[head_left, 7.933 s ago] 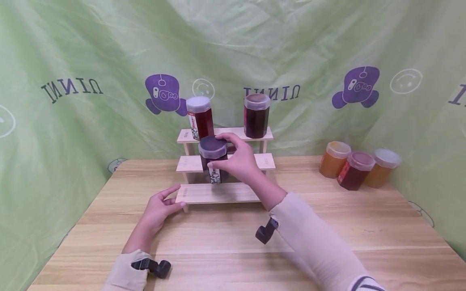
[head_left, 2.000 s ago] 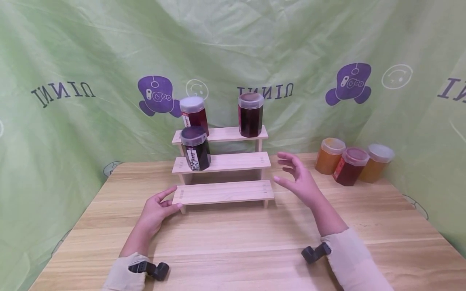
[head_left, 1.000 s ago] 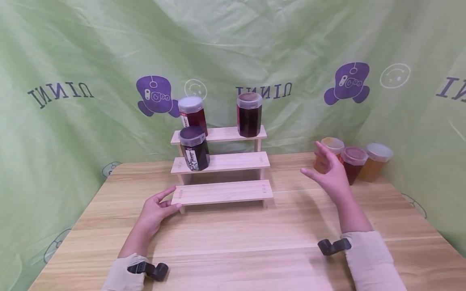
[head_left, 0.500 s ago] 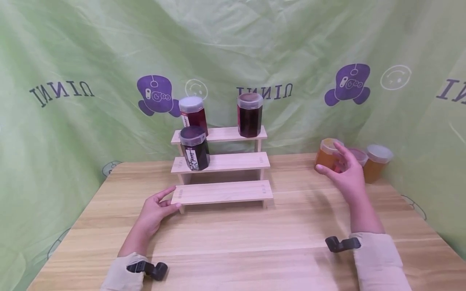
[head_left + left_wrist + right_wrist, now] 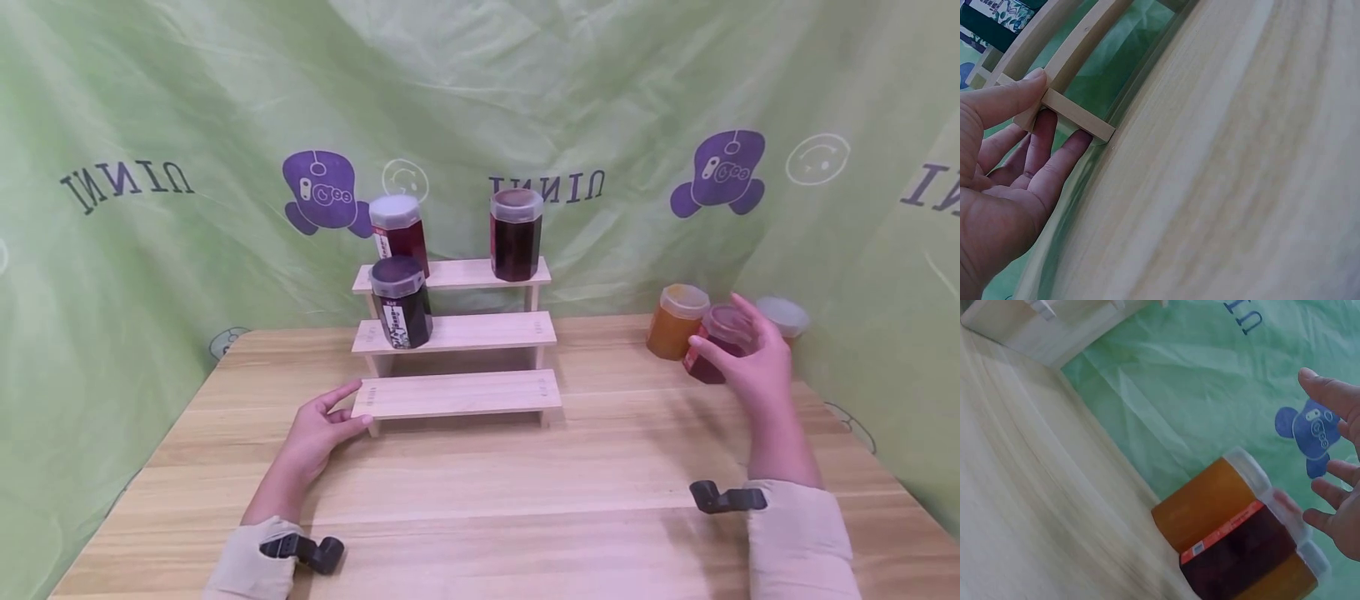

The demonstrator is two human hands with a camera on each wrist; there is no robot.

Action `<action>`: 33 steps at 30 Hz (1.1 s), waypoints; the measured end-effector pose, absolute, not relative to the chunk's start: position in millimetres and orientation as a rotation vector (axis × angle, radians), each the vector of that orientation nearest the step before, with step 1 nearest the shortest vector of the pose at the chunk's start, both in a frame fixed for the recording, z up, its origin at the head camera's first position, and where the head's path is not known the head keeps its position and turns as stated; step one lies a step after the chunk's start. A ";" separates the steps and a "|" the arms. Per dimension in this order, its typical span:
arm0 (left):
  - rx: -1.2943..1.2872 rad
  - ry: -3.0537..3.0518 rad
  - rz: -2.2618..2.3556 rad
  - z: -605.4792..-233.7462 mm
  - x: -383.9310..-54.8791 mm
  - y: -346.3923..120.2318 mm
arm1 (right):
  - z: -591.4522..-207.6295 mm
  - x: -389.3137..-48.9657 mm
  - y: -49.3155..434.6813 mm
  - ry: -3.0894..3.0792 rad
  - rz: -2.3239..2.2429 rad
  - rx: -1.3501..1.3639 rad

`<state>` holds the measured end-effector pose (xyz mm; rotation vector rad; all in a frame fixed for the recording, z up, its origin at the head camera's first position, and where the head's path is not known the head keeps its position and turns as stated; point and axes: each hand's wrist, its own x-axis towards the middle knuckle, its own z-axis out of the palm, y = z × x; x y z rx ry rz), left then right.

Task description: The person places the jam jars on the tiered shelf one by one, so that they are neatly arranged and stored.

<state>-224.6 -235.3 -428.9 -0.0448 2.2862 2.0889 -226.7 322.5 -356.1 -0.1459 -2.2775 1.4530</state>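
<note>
In the head view my left hand (image 5: 313,435) grips the left end of a three-step wooden display stand (image 5: 457,393), thumb at the front edge and fingers at the side. The left wrist view shows the thumb and fingers on both sides of a wooden end piece (image 5: 1077,115). My right hand (image 5: 759,371), fingers spread, is over a dark red jar (image 5: 703,368) and partly hides it. From the right wrist, the fingers appear apart from the jar lids (image 5: 1249,472). An orange jar (image 5: 675,332) stands left of it; another lidded jar (image 5: 784,315) is mostly hidden behind the hand.
On the stand's top step are a red jar (image 5: 408,242) at left and a dark jar (image 5: 516,242) at right. A dark purple jar (image 5: 407,312) stands at the left of the middle step. Green printed cloth (image 5: 600,100) hangs behind the table (image 5: 487,517).
The purple jar went from my right hand onto the middle step's left. That hand then moved right, past the orange jar, to the dark red jar. My left hand stayed at the stand.
</note>
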 end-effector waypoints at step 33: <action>-0.058 2.299 2.082 -429.1 -224.0 -234.1 | -392.5 -241.1 363.1 -2.273 1.548 -0.329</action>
